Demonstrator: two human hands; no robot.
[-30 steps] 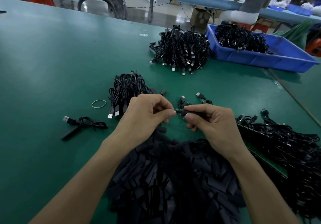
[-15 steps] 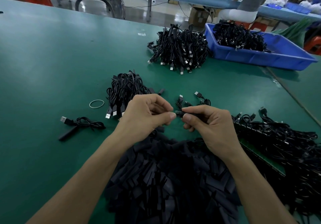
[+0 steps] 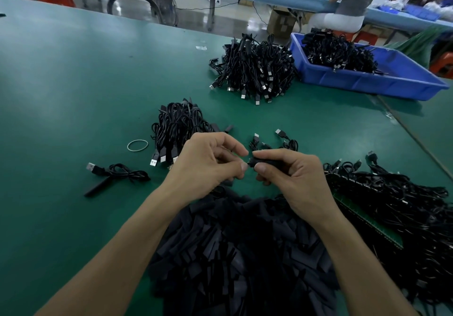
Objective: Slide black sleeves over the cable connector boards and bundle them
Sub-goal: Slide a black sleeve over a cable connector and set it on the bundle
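My right hand (image 3: 294,178) has its grip pinched round a black sleeve (image 3: 268,161), thumb under and forefinger over, at frame centre. My left hand (image 3: 206,166) meets it fingertip to fingertip. Its grip pinches what looks like the connector board (image 3: 250,163) at the sleeve's mouth, though that's too small to be sure. I'd hold the sleeve straight and feed the board in squarely, without twisting. The heap of sleeves (image 3: 240,254) lies just below both wrists on the bench (image 3: 73,82). A rubber band (image 3: 137,145) and cable bundle (image 3: 179,124) sit left of centre.
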